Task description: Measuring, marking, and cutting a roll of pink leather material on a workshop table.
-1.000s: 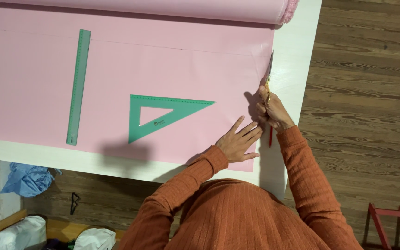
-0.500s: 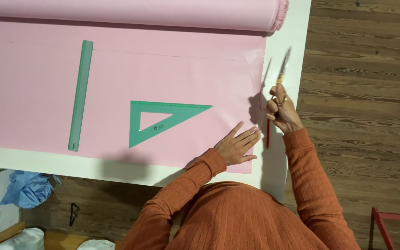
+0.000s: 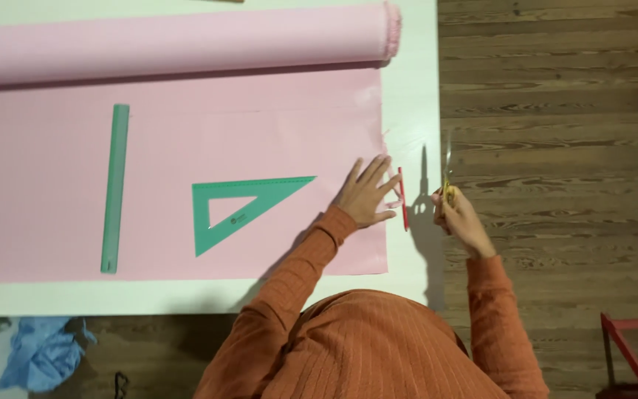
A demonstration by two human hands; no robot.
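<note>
My left hand (image 3: 367,193) lies flat with spread fingers on the pink fabric (image 3: 260,148), near its right edge. A red pencil (image 3: 403,198) rests on the white table (image 3: 415,89) just right of my fingertips. My right hand (image 3: 458,214) is off the table's right edge, over the wooden floor, closed on yellow-handled scissors (image 3: 447,174) whose blades point away from me. A green set square (image 3: 241,208) lies on the fabric left of my left hand. A long green ruler (image 3: 115,188) lies further left.
The rolled part of the pink fabric (image 3: 179,43) runs along the far side of the table. Blue cloth (image 3: 42,353) lies on the floor at the lower left. A red frame (image 3: 633,351) stands at the lower right on the wooden floor (image 3: 555,111).
My right hand with the scissors has moved right, away from the fabric edge and off the table. My left hand has stayed flat on the fabric, with the view shifting left.
</note>
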